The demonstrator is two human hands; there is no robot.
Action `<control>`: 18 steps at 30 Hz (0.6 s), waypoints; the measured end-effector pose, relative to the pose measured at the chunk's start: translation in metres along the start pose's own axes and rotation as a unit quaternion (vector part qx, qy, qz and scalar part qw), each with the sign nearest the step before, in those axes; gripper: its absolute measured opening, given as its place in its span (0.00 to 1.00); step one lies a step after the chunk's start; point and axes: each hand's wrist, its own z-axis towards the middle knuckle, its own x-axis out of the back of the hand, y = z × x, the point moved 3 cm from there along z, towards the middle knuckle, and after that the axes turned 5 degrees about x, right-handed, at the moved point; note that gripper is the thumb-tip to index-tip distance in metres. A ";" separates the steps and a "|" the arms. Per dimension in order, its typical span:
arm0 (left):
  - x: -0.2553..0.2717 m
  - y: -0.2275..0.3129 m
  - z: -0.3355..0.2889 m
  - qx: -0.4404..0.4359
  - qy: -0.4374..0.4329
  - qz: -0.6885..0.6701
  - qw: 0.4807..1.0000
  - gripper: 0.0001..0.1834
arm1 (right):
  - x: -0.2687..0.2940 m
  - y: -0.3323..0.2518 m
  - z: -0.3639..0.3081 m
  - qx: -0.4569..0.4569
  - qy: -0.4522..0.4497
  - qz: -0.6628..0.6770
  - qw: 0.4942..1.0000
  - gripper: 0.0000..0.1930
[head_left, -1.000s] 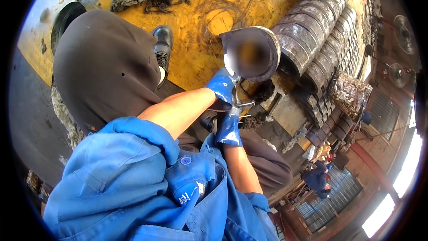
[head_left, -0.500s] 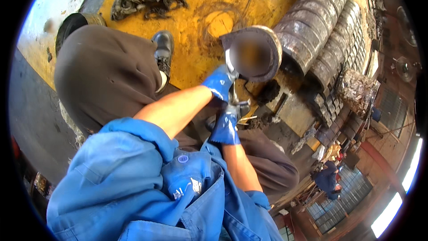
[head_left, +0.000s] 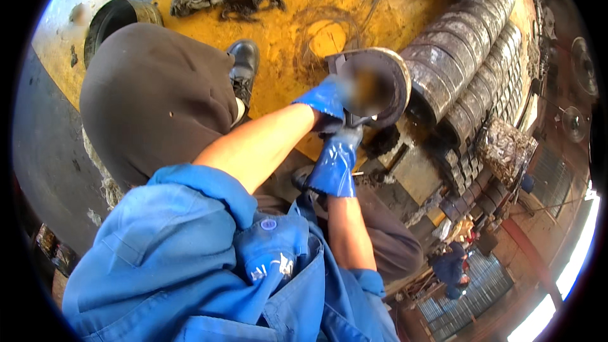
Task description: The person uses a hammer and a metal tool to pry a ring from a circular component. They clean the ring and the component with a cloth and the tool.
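Right hand (head_left: pixel 342 152) has moved up toward ring (head_left: pixel 399 76), putting both hands close to it; left hand (head_left: pixel 324 99) at its left. Finger states: cannot tell.

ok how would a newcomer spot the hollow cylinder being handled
Find the yellow floor, then the row of dark metal rings along its right. Just left of that row's near end is the hollow cylinder. Unlike those, it has the blue-gloved left hand and right hand at its lower-left edge.
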 end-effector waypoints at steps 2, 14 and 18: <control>-0.022 -0.012 0.027 -0.196 0.153 -0.032 0.968 0.22 | -0.018 -0.018 -0.007 -0.021 0.012 0.085 0.996 0.16; 0.010 0.010 0.057 -0.023 -0.012 -0.051 0.998 0.20 | -0.010 -0.042 -0.008 0.071 -0.003 -0.062 0.996 0.17; 0.017 0.010 0.066 -0.001 -0.003 -0.080 0.997 0.20 | -0.022 -0.047 0.001 0.075 -0.022 -0.204 0.976 0.17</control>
